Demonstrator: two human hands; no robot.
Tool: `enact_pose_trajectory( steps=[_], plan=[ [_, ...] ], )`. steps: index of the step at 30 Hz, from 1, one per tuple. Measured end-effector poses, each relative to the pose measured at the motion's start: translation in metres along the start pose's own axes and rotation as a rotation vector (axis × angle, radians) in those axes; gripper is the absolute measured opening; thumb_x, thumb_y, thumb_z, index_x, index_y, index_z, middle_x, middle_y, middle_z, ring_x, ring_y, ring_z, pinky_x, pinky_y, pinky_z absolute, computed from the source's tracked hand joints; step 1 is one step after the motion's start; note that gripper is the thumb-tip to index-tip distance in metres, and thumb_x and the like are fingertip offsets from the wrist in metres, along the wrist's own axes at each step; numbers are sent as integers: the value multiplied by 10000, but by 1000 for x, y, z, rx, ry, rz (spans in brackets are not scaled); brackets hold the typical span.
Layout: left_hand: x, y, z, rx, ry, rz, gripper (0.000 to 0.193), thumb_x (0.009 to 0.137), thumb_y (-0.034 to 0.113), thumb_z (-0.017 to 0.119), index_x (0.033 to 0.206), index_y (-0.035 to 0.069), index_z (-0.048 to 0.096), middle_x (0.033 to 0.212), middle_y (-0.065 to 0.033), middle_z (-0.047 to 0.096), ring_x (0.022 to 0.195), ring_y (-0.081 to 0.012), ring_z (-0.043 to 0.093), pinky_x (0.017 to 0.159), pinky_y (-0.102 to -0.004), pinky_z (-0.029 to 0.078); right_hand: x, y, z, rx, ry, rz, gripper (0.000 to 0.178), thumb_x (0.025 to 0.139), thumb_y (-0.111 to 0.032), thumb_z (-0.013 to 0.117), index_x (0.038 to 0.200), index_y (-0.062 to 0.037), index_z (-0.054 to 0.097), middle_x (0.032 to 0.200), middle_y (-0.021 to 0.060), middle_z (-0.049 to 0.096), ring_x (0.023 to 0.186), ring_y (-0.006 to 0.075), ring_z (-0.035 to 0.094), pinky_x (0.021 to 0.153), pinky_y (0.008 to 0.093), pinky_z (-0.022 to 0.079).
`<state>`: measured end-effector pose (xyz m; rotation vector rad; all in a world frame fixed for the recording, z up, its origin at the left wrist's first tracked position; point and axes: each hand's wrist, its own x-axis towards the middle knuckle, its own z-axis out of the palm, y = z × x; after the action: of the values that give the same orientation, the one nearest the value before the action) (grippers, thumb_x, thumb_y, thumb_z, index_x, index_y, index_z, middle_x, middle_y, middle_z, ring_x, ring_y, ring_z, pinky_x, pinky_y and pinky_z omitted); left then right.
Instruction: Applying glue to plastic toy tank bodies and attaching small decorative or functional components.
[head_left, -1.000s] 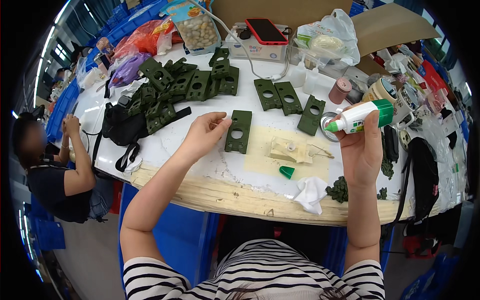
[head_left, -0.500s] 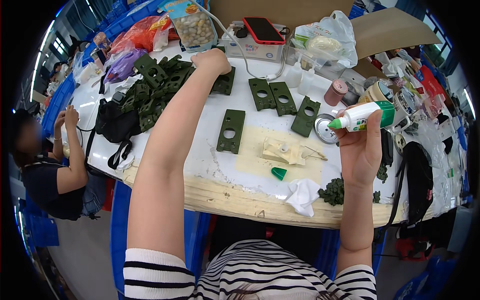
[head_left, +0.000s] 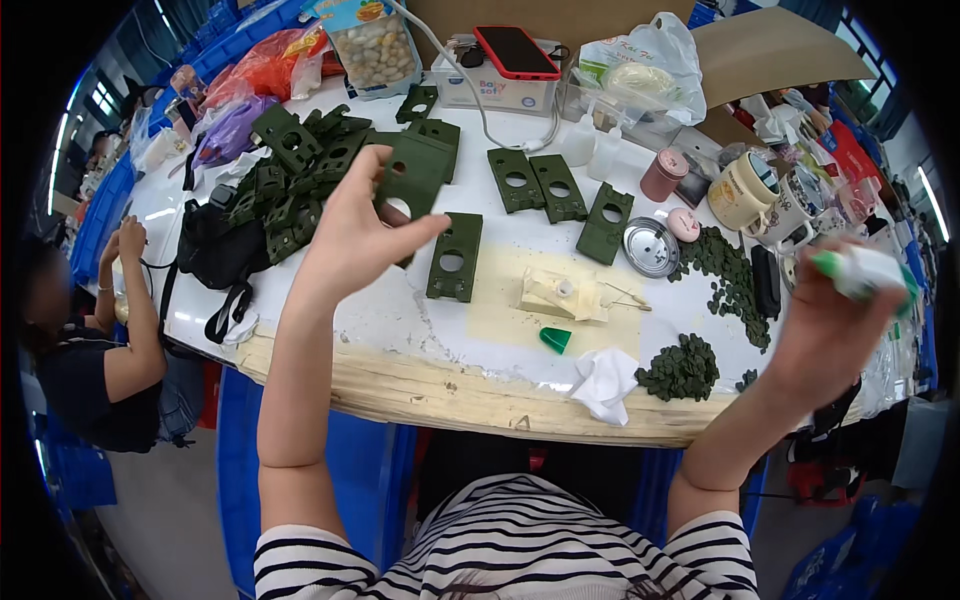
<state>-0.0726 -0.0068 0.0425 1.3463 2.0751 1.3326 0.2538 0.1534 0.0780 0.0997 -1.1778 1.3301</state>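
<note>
My left hand [head_left: 358, 232] has a dark green holed plate [head_left: 415, 170] between thumb and fingers, tilted above the white tabletop [head_left: 388, 318]. Looks like moulded plastic: probably light, stiff, not too slippery. I'd grip the long edges, clear of the round hole. Right hand [head_left: 828, 325] is wrapped round a green-and-white glue bottle [head_left: 866, 272] (blurred; likely squeezy, so hold gently).

Surface: piled plates [head_left: 335, 152] left, chipped wooden front edge [head_left: 450, 393], small green pieces [head_left: 680, 368] right. Room: seated co-worker [head_left: 95, 350] left, cardboard flap [head_left: 775, 55] right.
</note>
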Motion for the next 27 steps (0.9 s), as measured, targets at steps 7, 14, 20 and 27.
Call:
enact_pose_trajectory(
  steps=[7, 14, 20, 27],
  plan=[
    [-13, 47, 36, -462, -498, 63, 622, 687, 89, 815, 1173, 60, 427, 894, 10, 606, 757, -12, 522, 624, -162, 403, -15, 26, 48, -674, -156, -324, 584, 893, -557, 484, 1010, 13, 530, 885, 143, 572, 838, 254, 576, 774, 373, 468],
    [-24, 41, 45, -814, -742, -119, 467, 824, 156, 712, 1159, 20, 416, 861, -23, 573, 732, -64, 544, 622, -221, 469, -25, 79, 53, -315, -260, 273, 524, 928, -510, 456, 1014, 5, 507, 911, 133, 568, 989, 285, 560, 941, 454, 403],
    [-33, 25, 57, -771, -833, -220, 389, 841, 63, 652, 1165, -5, 446, 937, -107, 617, 814, -141, 640, 633, -253, 552, -48, 87, 47, -327, -293, 482, 527, 912, -540, 464, 993, -22, 517, 874, 100, 585, 976, 272, 602, 872, 380, 463],
    [-29, 26, 58, -747, -836, -265, 404, 842, 56, 647, 1187, 11, 442, 966, -135, 625, 725, -124, 637, 613, -229, 536, -51, 87, 52, -410, -330, 490, 463, 917, -466, 516, 1002, -12, 534, 898, 122, 599, 948, 264, 609, 829, 366, 474]
  ],
)
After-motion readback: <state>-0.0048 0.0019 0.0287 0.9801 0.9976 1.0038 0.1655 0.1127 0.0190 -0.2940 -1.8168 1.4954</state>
